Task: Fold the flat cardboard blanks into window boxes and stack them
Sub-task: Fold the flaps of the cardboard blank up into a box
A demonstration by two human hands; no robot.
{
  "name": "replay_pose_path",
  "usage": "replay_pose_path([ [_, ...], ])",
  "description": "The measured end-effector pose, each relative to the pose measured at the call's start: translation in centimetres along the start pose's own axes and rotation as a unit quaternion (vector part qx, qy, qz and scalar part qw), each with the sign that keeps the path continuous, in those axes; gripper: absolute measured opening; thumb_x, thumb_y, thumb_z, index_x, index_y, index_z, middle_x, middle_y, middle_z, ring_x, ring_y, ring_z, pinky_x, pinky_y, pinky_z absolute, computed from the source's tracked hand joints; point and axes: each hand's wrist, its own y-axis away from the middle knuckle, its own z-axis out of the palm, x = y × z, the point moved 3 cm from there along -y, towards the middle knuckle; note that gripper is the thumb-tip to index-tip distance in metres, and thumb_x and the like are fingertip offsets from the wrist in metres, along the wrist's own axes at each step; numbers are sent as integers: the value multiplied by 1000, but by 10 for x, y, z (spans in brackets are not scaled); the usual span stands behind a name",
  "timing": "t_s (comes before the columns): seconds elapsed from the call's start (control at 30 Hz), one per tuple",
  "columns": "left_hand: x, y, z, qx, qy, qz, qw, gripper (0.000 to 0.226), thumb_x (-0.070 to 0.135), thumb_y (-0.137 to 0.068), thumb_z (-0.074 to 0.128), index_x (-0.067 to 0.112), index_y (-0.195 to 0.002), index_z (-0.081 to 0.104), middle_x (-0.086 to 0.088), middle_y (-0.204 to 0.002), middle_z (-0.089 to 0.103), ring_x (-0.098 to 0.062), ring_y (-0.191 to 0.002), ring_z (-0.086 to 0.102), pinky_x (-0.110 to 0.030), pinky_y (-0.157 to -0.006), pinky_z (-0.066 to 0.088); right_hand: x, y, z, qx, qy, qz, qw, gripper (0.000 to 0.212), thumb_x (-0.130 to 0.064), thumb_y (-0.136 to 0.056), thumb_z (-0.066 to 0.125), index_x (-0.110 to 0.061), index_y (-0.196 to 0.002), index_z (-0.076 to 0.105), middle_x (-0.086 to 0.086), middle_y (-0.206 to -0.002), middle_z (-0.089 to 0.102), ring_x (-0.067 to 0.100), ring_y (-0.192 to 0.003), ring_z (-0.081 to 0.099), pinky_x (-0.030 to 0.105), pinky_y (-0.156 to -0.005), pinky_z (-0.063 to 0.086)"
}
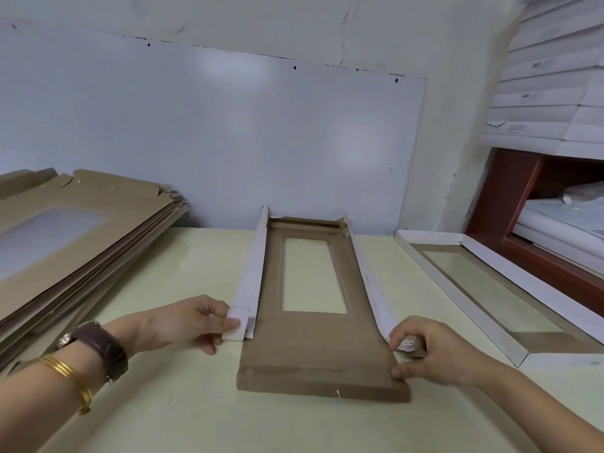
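**Cardboard blank [322, 348]: light, springy, held by its flaps**

It lies brown side up in the middle of the bench [183, 403], with its clear window [314, 276] in the far half and its white-faced side flaps raised. It looks thin and light, stiff only between creases, likely to spring back and easily dented. The flap ends seem the best hold. The left hand [183, 322] has a pinching grip on the left flap [250, 273], the right hand [431, 348] on the right flap [367, 279].

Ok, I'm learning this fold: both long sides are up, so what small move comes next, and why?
Probably turn the near corner tabs inward, then raise the near end flap. The left hand and right hand pinch the near ends of the raised side walls, while that flap lies flat on the table.
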Motion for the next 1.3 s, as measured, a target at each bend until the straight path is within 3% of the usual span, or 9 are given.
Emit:
replay_pose_path([
  [0.13, 6, -5, 11, 61, -80, 22, 995, 24, 27, -94, 60, 7, -81, 63, -3, -70, 59, -19, -64, 55, -30, -68, 48, 3, 0, 0, 1, -3, -20, 1000, 25, -6, -66, 86, -22, -80, 72, -1, -100, 66, -3, -57, 51, 10, -62, 40],
  [0.27, 6, -10, 14, 124, -177, 31, 976, 5, 29, -93, 60, 24, -93, 60, 9, -71, 59, -5, -58, 53, -12, -56, 39, 7, 0, -4, -4, -29, -46, 999, 34, 14, -79, 64, -17, -81, 78, 8, -98, 68, -1, -62, 57, 14, -67, 44],
  [0.5, 4, -15, 16, 168, -270, 76, 945, 22, 26, -93, 60, 5, -97, 61, 6, -81, 53, -7, -68, 44, -12, -61, 36, 6, -5, -8, -15, -1, -26, 1000, 11, -14, -92, 65, -20, -89, 74, 4, -75, 63, 5, -61, 53, 22, -65, 44],
  [0.67, 8, -18, 24, 202, -274, 107, 934, 18, 30, -83, 72, 26, -70, 60, 15, -69, 54, 1, -59, 46, -10, -59, 37, -5, -10, -7, 57, 48, -38, 997, 7, -16, -84, 73, -19, -85, 67, -18, -58, 50, 2, -56, 43, 14, -56, 35],
  [0.87, 8, -20, 34, 195, -292, 133, 927, 17, 24, -88, 65, 17, -73, 61, 4, -75, 57, -7, -63, 45, -17, -60, 37, -13, -9, 0, 32, 132, -56, 989, 19, -15, -92, 59, -21, -75, 63, -12, -63, 47, 3, -63, 44, 20, -58, 32],
  [0.93, 9, -22, 37, 185, -311, 137, 922, 19, 22, -91, 60, 11, -76, 58, -4, -84, 59, -15, -71, 49, -20, -63, 38, -15, -6, 0, 1, 141, -72, 987, 32, -9, -96, 51, -36, -93, 69, -17, -77, 54, -5, -78, 50, 14, -67, 36],
  [1.03, 10, -25, 41, 166, -349, 137, 912, 25, 23, -96, 52, 12, -74, 52, -2, -86, 53, -17, -78, 50, -23, -66, 37, -20, -4, -1, -18, 157, -87, 984, 40, -8, -99, 44, -37, -115, 65, -22, -100, 60, -9, -96, 52, 7, -81, 36],
  [1.17, 12, -27, 45, 140, -402, 146, 893, 33, 27, -99, 45, 29, -67, 39, 12, -80, 42, -6, -73, 43, -17, -63, 31, -24, -7, 2, 22, 186, -86, 979, 24, -16, -99, 45, -32, -113, 57, -15, -96, 62, 4, -90, 54, 22, -80, 45],
  [1.3, 16, -29, 44, 131, -423, 155, 883, 30, 25, -98, 46, 32, -69, 42, 14, -76, 40, -2, -69, 42, -11, -60, 31, -32, -11, 9, 31, 246, -84, 965, 8, -23, -98, 41, -29, -92, 40, -8, -84, 54, 14, -79, 50, 27, -68, 42],
])
